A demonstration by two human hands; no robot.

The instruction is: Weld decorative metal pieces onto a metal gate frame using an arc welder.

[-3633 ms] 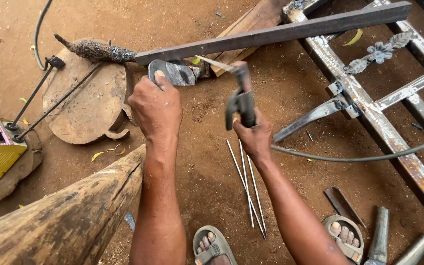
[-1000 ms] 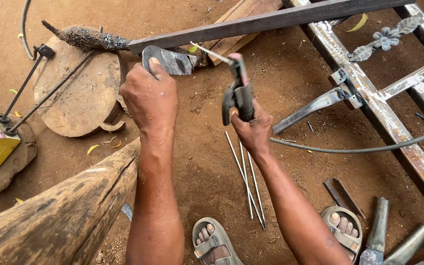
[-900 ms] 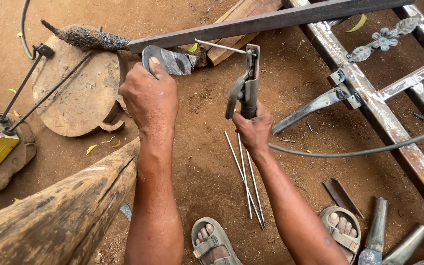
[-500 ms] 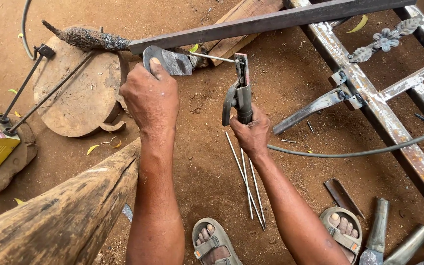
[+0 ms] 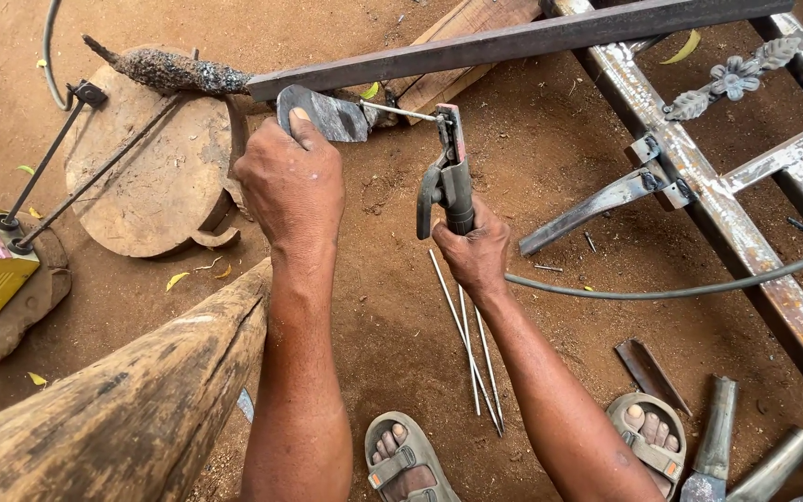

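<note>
Left hand [image 5: 292,181] grips a flat metal piece [image 5: 327,113] at upper centre; right hand [image 5: 472,251] grips an electrode holder [image 5: 448,181], its rod [image 5: 397,111] touching the piece.

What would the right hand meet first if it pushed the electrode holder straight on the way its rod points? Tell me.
The rod in the electrode holder, gripped by the right hand, points left at the flat metal blade that the left hand holds. It would likely meet that blade first; whether they already touch is unclear.

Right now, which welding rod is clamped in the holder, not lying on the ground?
The welding rod pointing left from the holder in the right hand; the spare rods lie on the dirt.
</note>
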